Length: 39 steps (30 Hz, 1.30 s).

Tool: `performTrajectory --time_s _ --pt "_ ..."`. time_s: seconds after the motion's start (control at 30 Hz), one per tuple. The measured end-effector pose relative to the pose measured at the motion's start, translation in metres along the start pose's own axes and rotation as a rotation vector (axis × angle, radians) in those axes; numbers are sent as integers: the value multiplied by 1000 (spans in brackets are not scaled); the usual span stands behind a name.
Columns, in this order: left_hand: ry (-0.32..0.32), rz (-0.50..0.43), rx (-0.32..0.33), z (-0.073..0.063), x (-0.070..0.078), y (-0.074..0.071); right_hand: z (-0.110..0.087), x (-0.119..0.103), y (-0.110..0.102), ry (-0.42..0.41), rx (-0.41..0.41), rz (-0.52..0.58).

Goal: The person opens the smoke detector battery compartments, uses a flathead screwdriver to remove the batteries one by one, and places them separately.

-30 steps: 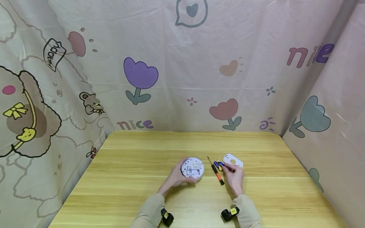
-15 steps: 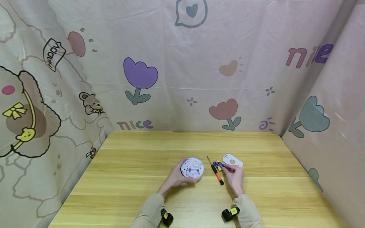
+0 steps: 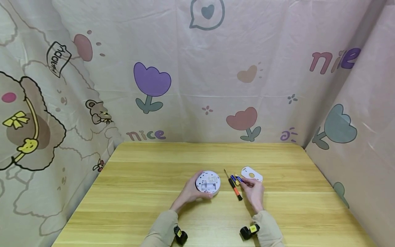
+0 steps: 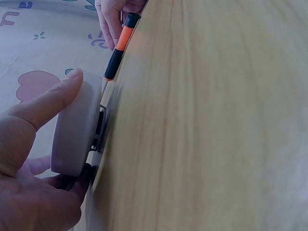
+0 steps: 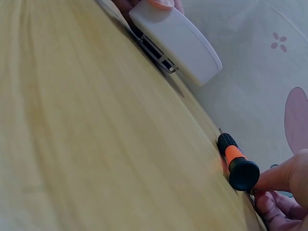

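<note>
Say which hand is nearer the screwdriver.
Right. The right hand is just right of the screwdriver, at the batteries; the left hand, gripping the device, is farther off to its left.

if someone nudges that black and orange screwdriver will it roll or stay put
The black and orange screwdriver would probably roll if pushed sideways, as its end cap looks round. It may curve rather than run straight, since a thick handle narrows to a thin shaft. Lifted, it should stay stiff, judging by its straight shape.
</note>
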<state>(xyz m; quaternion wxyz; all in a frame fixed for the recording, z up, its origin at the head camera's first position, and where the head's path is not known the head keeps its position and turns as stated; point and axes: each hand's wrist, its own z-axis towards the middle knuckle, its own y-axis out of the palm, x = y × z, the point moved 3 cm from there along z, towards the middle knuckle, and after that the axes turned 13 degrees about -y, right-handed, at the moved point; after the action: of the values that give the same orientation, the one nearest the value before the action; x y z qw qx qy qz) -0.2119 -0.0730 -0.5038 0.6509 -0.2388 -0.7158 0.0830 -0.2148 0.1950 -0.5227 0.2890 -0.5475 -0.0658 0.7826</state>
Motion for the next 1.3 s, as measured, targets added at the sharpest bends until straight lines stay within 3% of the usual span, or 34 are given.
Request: performTrajectory --time_s 0.77,1.3 --pt "-4 -15 -6 1 -1 0 -1 1 1 -24 17 34" --pt "-28 -31 -10 2 -2 1 -2 3 2 36 48 102"
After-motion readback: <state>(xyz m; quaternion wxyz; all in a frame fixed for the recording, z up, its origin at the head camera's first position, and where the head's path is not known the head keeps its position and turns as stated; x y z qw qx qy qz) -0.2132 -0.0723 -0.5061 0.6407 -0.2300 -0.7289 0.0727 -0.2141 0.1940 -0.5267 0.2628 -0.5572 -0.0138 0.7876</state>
